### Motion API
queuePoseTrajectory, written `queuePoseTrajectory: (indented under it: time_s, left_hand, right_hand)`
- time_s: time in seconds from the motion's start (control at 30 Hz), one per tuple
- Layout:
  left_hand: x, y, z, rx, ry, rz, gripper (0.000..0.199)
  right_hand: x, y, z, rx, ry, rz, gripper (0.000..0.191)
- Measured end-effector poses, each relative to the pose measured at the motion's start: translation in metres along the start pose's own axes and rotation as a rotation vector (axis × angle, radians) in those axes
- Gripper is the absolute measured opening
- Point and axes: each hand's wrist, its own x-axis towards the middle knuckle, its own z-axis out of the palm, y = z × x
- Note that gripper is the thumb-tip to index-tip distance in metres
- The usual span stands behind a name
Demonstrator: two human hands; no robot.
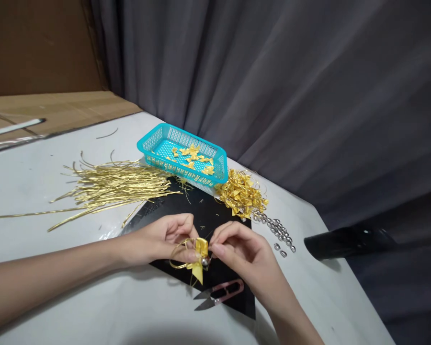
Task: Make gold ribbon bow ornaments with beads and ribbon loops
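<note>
We note the left grip [170, 239] pinching a yellow bow [201, 246]; the right grip [246, 249], pressed together beside it, hides any contents.

A craft workspace, shown by the counter [107, 311] carrying scissors [221, 293], cord [118, 184] and bows [241, 191], with a curtain [290, 86] behind it.

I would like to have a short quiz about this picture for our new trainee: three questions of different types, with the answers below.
1. What lies in the blue basket?
2. True or false: the right hand is holding the snips.
3. Fill the gap: the left hand pinches a ____ ribbon bow.

Key:
1. Yellow ribbon pieces.
2. False; they lie across the edge of the black sheet.
3. Yellow.
</note>
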Motion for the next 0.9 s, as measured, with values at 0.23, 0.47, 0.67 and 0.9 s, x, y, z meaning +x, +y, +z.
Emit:
queuePoseTrajectory:
  time_s: [0.23,0.47,0.67,0.9]
  left_hand:
    - [0.000,0.002,0.001,0.011,0.015,-0.039,0.055]
    - [0.000,0.001,0.001,-0.010,-0.006,-0.085,0.057]
    - [-0.001,-0.001,0.001,-0.091,-0.088,-0.125,0.057]
    - [-0.004,-0.003,0.004,-0.164,-0.102,-0.161,0.058]
  right_hand:
    - [-0.006,-0.010,-0.012,-0.468,-0.145,-0.332,0.011]
    - [-0.004,-0.008,-0.008,-0.499,-0.280,-0.263,0.009]
    - [-0.004,-0.007,-0.009,-0.410,-0.307,-0.195,0.009]
    - [-0.004,-0.009,-0.004,-0.274,-0.294,-0.127,0.011]
